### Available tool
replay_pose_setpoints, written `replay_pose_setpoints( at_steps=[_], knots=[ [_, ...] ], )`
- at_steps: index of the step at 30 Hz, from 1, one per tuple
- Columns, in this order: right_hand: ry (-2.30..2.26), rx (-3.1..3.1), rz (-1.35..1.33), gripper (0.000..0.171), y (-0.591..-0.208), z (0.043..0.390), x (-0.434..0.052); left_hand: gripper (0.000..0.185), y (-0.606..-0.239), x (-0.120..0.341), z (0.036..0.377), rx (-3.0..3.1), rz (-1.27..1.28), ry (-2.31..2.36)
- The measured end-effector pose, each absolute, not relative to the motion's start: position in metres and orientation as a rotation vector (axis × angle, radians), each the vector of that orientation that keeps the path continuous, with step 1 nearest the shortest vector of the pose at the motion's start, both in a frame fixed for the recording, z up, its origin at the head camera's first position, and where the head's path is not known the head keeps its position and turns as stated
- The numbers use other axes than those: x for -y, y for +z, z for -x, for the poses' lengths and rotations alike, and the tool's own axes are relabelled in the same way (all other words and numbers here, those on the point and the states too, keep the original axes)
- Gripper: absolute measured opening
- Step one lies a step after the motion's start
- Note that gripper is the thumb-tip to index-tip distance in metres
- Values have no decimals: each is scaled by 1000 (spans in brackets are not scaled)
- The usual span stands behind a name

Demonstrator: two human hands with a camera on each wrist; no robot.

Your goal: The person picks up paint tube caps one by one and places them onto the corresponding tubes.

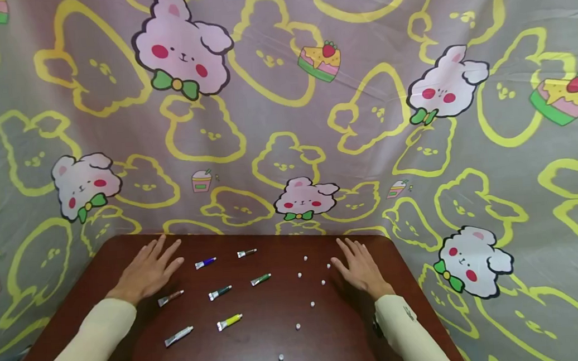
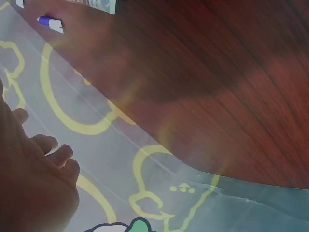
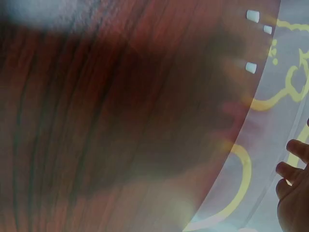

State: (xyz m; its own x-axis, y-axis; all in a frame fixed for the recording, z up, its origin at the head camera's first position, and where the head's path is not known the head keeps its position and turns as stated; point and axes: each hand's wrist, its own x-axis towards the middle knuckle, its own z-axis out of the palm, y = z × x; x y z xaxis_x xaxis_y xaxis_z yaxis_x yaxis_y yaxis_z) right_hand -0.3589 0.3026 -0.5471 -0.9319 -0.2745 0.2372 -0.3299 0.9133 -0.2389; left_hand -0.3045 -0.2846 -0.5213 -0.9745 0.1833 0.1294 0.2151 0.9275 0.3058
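Both hands are held out, fingers extended: the left hand (image 1: 141, 272) is spread wide, and on the right hand (image 1: 362, 269) the thumb is held off from the fingers. Nothing's gripped by either; whether the dark red-brown tabletop (image 1: 246, 354) is being touched can't really be told.

Container-wise, seven small tubes are scattered about, contents hidden. To the right of the left hand, the blue tube (image 1: 206, 263) is seen just beside it, with the reddish-brown tube (image 1: 171, 298) close by on the near side. The dark tube (image 1: 246, 253), green tube (image 1: 261, 280) and teal tube (image 1: 220, 292) are spread further right, the yellow tube (image 1: 229, 322) and silvery tube (image 1: 179, 337) nearer the wearer. Seven small white pieces (image 1: 313, 304) are strung out left of the right hand, one just by its thumb.
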Motion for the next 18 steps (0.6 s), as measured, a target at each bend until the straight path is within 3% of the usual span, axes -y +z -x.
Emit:
replay_pose_setpoints(
  at_steps=[18],
  knots=[
    [398, 2840, -528, 71, -552, 344, -287, 72, -529, 262, 298, 2959, 414, -424]
  ],
)
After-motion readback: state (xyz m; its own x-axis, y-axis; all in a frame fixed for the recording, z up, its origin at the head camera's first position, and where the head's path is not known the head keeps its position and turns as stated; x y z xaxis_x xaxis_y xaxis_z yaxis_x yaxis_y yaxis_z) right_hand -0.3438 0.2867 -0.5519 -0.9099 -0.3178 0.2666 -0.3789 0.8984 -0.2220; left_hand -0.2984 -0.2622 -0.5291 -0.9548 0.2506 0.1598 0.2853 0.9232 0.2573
